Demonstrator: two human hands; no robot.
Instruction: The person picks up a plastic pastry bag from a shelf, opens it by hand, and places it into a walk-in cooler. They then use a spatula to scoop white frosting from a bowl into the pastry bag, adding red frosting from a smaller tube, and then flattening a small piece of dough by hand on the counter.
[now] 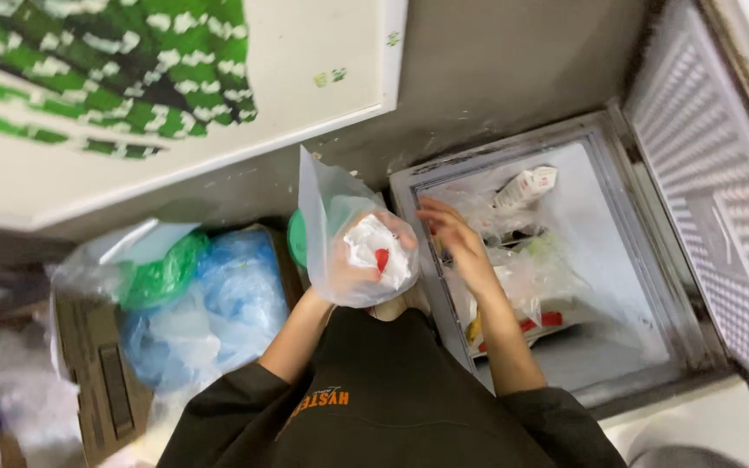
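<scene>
Here the left hand grips a clear bag while the open right hand hovers over the freezer

Upper left of my frame, a white board carries a green-and-white speckled pattern. At centre, the clear bag shows white contents with a red spot. Left of that I see crumpled green plastic and pale blue plastic. My sleeves are black with orange lettering. The freezer is white inside.
</scene>
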